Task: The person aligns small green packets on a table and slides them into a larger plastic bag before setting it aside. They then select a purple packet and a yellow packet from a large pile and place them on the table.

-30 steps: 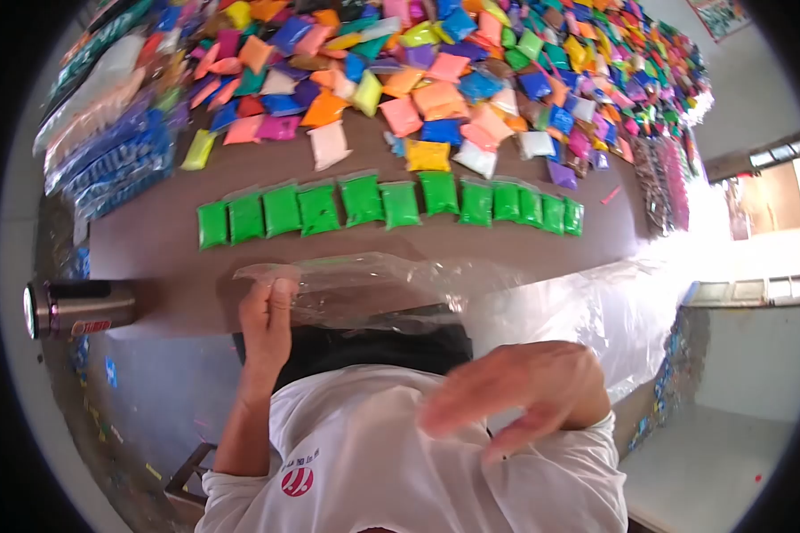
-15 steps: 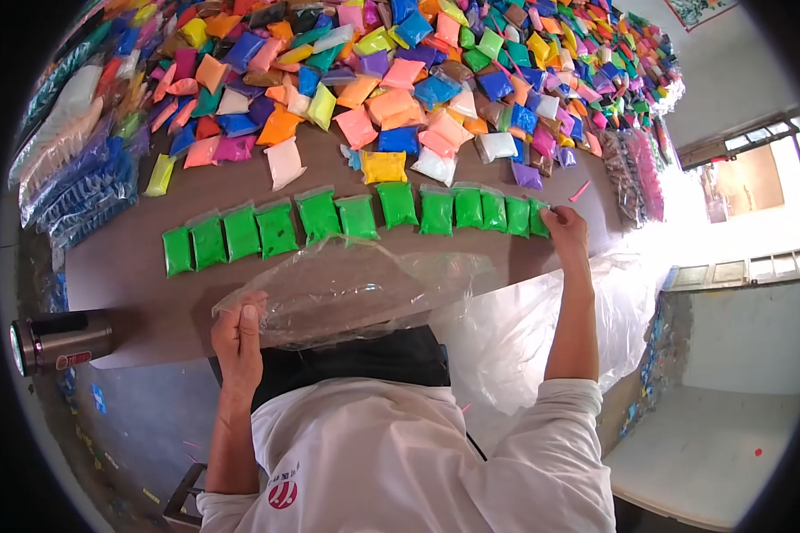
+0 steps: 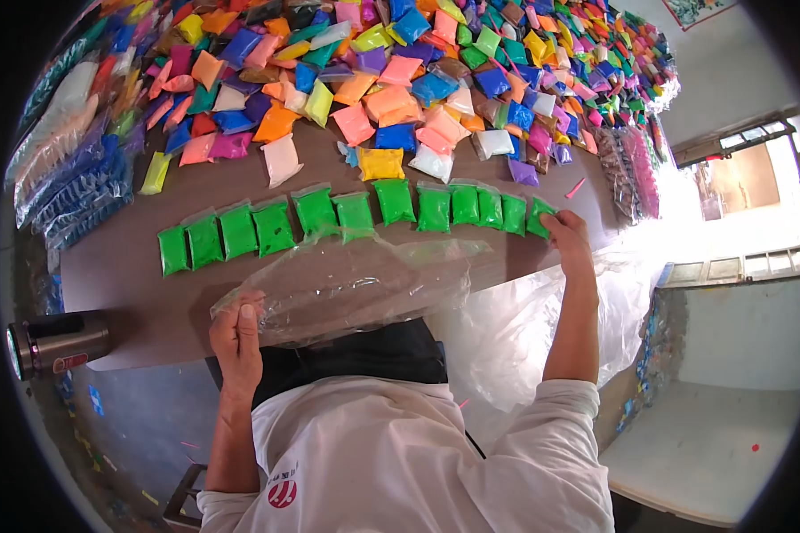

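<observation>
My left hand (image 3: pixel 238 338) is closed on the left end of a clear plastic bag (image 3: pixel 364 289), which spreads to the right over the table's near edge. My right hand (image 3: pixel 572 236) pinches the right edge of a small green packet (image 3: pixel 537 218), the rightmost in a curved row. That packet leans slightly, its lower end close to its neighbour (image 3: pixel 513 214). Several more green packets (image 3: pixel 314 213) lie side by side to the left. The bag's upper edge reaches the bottoms of the middle packets.
Packets of many colours (image 3: pixel 391 102) are heaped across the back of the brown table (image 3: pixel 133 293). Stacked bagged packets (image 3: pixel 89 200) stand at the left. A metal flask (image 3: pixel 58 345) is at the left edge. Clear plastic sheeting (image 3: pixel 529 338) hangs at the right front.
The rightmost green packet has tilted and its top has shifted right, with my right hand pinching it. My left hand keeps its hold on the bag. The view has shifted slightly.
</observation>
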`<state>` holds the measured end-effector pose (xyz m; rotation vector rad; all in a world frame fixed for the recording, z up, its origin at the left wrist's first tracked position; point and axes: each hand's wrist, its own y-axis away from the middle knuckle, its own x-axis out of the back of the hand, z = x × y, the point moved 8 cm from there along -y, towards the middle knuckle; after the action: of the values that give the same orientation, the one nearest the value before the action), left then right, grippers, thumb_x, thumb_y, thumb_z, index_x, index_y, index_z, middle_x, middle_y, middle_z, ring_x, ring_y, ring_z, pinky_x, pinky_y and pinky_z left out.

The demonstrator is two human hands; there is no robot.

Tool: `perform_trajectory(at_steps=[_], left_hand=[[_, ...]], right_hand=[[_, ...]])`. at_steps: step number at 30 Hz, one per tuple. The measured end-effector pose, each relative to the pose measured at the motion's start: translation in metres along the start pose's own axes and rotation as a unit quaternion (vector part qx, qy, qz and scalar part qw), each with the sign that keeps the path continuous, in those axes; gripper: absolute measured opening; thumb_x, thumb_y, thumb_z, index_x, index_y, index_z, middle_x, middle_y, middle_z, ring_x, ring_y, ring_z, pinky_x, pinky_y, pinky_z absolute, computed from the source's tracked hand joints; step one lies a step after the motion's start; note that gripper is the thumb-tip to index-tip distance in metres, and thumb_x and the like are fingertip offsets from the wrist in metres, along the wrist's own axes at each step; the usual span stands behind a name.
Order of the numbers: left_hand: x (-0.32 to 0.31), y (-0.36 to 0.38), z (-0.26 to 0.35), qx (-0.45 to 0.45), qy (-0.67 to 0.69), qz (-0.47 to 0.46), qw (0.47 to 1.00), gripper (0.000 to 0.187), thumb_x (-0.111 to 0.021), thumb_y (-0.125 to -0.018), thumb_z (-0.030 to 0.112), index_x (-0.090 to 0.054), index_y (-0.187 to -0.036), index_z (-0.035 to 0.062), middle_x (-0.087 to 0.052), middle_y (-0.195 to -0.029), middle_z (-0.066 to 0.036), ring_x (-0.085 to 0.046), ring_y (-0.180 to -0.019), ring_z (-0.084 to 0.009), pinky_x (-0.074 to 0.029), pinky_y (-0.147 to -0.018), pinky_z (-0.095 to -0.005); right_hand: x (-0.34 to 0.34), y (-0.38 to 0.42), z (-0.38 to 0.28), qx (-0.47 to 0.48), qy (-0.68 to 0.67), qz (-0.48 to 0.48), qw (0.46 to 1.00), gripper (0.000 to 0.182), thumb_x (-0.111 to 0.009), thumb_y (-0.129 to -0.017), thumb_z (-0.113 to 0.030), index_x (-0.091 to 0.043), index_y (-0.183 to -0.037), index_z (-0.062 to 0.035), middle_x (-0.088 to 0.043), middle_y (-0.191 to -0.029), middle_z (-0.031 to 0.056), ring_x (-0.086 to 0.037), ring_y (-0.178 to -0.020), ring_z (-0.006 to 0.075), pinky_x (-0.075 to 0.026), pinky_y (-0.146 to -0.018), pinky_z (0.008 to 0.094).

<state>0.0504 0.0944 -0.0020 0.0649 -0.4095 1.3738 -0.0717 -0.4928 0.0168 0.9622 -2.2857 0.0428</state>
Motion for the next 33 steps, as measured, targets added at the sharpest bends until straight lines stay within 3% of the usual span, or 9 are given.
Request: perform_trajectory(at_steps=[5, 8, 11, 14, 23, 26, 29, 31, 33], left_hand=[[0.0, -0.001, 0.003, 0.029, 0.013, -0.009, 0.999, 0.027, -0.051, -0.106, 0.02, -0.069, -0.111, 0.0, -0.068, -0.093, -0.006, -0.06, -0.085, -0.013, -0.048, -0.081, -0.0278], [-0.001, -0.002, 0.002, 0.034, 0.034, -0.009, 0.999, 0.028, -0.05, -0.106, 0.02, -0.069, -0.11, -0.0004, -0.068, -0.093, -0.006, -0.06, -0.086, -0.0124, -0.048, -0.081, -0.0274], [-0.001, -0.002, 0.001, 0.041, 0.043, -0.012, 0.998, 0.028, -0.05, -0.106, 0.02, -0.069, -0.109, -0.0007, -0.068, -0.093, -0.005, -0.059, -0.085, -0.0118, -0.048, -0.08, -0.027], [0.001, -0.003, 0.003, 0.048, 0.031, -0.013, 0.998, 0.028, -0.05, -0.106, 0.02, -0.069, -0.109, -0.0006, -0.068, -0.092, -0.005, -0.059, -0.084, -0.0115, -0.048, -0.079, -0.0268], [-0.001, -0.003, 0.002, 0.047, 0.026, -0.011, 0.998, 0.027, -0.051, -0.105, 0.019, -0.069, -0.108, -0.0002, -0.069, -0.094, -0.006, -0.061, -0.084, -0.0122, -0.048, -0.078, -0.0273], [-0.001, -0.002, 0.002, 0.053, 0.038, -0.001, 0.998, 0.026, -0.052, -0.105, 0.019, -0.07, -0.108, 0.0001, -0.069, -0.093, -0.006, -0.061, -0.085, -0.0123, -0.048, -0.078, -0.0272], [-0.003, -0.002, 0.0, 0.076, 0.051, -0.005, 0.996, 0.025, -0.052, -0.105, 0.018, -0.071, -0.105, 0.0005, -0.068, -0.091, -0.006, -0.061, -0.085, -0.0119, -0.048, -0.078, -0.0271], [-0.001, 0.0, -0.002, 0.082, 0.047, -0.015, 0.995, 0.026, -0.052, -0.105, 0.018, -0.071, -0.105, -0.0002, -0.069, -0.092, -0.005, -0.06, -0.086, -0.0107, -0.047, -0.079, -0.0263], [-0.001, 0.0, -0.001, 0.069, 0.037, -0.03, 0.997, 0.029, -0.052, -0.106, 0.02, -0.071, -0.105, -0.0018, -0.071, -0.095, -0.004, -0.06, -0.087, -0.0088, -0.047, -0.08, -0.0247]], right_hand=[[-0.007, 0.008, -0.009, -0.024, -0.216, -0.027, 0.976, 0.019, -0.072, -0.092, -0.02, -0.066, -0.104, -0.0074, -0.064, -0.088, -0.001, -0.056, -0.075, 0.0078, -0.043, -0.066, 0.0257], [-0.031, 0.016, -0.021, -0.02, -0.224, -0.089, 0.97, 0.037, -0.078, -0.089, -0.022, -0.065, -0.118, -0.0043, -0.064, -0.09, -0.0002, -0.055, -0.074, 0.0076, -0.042, -0.062, 0.0237], [-0.046, 0.011, -0.016, -0.02, -0.126, -0.116, 0.985, 0.048, -0.078, -0.089, -0.026, -0.062, -0.129, -0.0045, -0.065, -0.09, 0.0006, -0.055, -0.074, 0.0081, -0.042, -0.062, 0.024], [-0.044, 0.016, -0.026, -0.027, -0.054, -0.052, 0.997, 0.05, -0.079, -0.088, -0.03, -0.063, -0.127, -0.0023, -0.066, -0.092, 0.0021, -0.054, -0.07, 0.0086, -0.042, -0.06, 0.0244], [-0.053, 0.004, -0.046, 0.082, 0.136, -0.064, 0.985, 0.043, -0.077, -0.085, -0.028, -0.069, -0.111, 0.0059, -0.071, -0.087, 0.0072, -0.062, -0.075, 0.0112, -0.047, -0.063, 0.0279], [-0.055, 0.016, -0.051, 0.049, 0.086, -0.033, 0.995, 0.036, -0.078, -0.083, -0.026, -0.072, -0.1, 0.005, -0.067, -0.076, 0.0034, -0.059, -0.068, 0.0113, -0.047, -0.061, 0.0279], [-0.048, 0.006, -0.006, 0.001, -0.021, -0.052, 0.998, 0.041, -0.078, -0.082, -0.026, -0.068, -0.109, 0.0034, -0.065, -0.078, 0.0008, -0.058, -0.067, 0.0122, -0.047, -0.061, 0.0284], [-0.036, 0.036, -0.015, -0.027, -0.101, 0.091, 0.99, 0.051, -0.078, -0.082, -0.026, -0.061, -0.121, 0.0013, -0.064, -0.089, 0.002, -0.059, -0.073, 0.013, -0.048, -0.065, 0.0274], [-0.025, 0.027, -0.009, -0.009, -0.195, 0.005, 0.981, 0.059, -0.075, -0.084, -0.025, -0.053, -0.133, 0.0011, -0.065, -0.106, 0.0082, -0.063, -0.09, 0.0166, -0.052, -0.075, 0.0296]])
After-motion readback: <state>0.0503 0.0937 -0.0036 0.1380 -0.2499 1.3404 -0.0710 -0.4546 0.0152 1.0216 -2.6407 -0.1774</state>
